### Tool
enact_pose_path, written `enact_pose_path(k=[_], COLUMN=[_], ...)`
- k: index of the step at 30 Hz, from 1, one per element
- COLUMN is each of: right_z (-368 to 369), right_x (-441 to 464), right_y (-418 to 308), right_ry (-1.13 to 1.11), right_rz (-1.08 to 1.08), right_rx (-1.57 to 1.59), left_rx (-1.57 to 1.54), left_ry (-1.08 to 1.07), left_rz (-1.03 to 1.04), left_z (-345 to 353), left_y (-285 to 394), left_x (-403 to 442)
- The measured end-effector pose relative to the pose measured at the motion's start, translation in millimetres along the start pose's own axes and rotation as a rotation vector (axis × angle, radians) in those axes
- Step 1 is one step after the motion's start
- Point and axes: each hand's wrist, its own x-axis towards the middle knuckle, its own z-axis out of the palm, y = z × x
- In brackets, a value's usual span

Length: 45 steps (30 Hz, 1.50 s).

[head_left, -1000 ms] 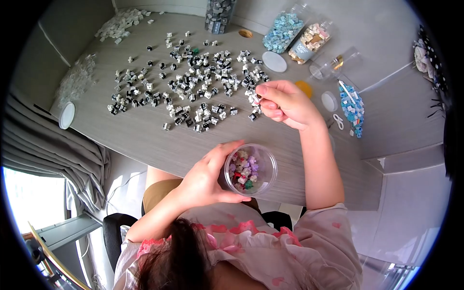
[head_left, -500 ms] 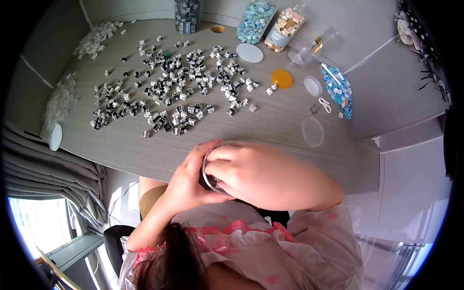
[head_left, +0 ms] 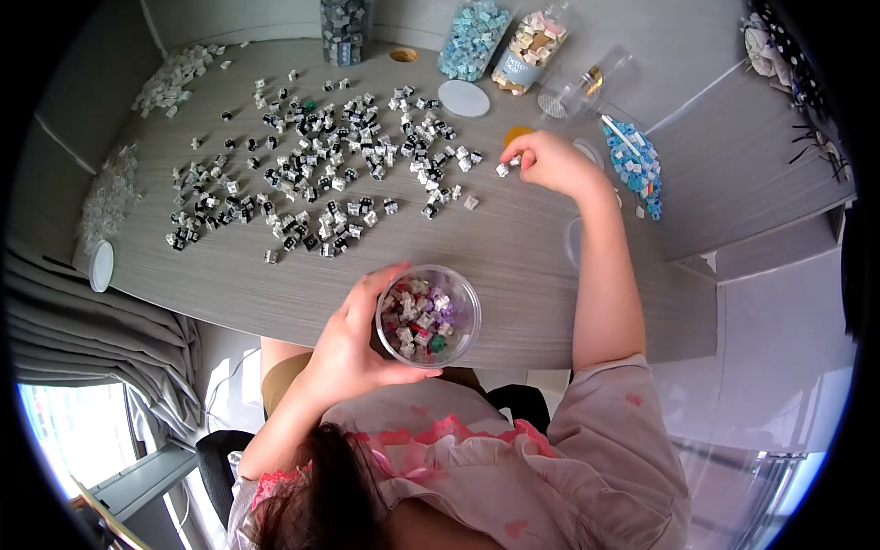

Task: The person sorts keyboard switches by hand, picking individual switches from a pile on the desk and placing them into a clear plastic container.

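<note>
My left hand [head_left: 353,335] is wrapped round a clear plastic tub [head_left: 470,316], tilted so its open mouth faces me at the table's front edge. Inside lie several mechanical keyboard switches [head_left: 417,316], whitish, pink, purple and green. Out to the right, my right hand [head_left: 555,163] has its thumb and fingertips closed round a small white keyboard switch [head_left: 515,161]. A second white switch [head_left: 502,170] sits beside those fingertips. The orange lid [head_left: 516,135] is partly covered by this hand.
Loose black-and-white switches [head_left: 321,165] spread over the table. White keycaps [head_left: 174,78] and clear pieces [head_left: 110,197] lie at left. Jars of grey [head_left: 346,37], blue [head_left: 472,41] and cream keycaps [head_left: 530,50] stand at the back. A blue keycap pile [head_left: 634,170] lies at right.
My right hand has come out of the tub and moved up and right to the two white switches near the orange lid. The tub's contents now show; my left hand still holds it.
</note>
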Motion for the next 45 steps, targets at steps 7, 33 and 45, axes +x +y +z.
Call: enact_pose_path(k=[7, 33, 45], right_z=[-5, 18, 12], right_x=[1, -29, -40], right_y=[8, 61, -29], right_ry=[0.004, 0.342, 0.161], right_rz=[0.065, 0.027, -0.442], right_rx=[0.182, 0.556, 1.386], left_rx=[-0.004, 0.674, -0.827], left_ry=[0.007, -0.319, -0.127], left_rz=[0.025, 0.190, -0.364], left_z=[0, 76, -25], left_y=[0, -29, 5], left_x=[2, 253, 163])
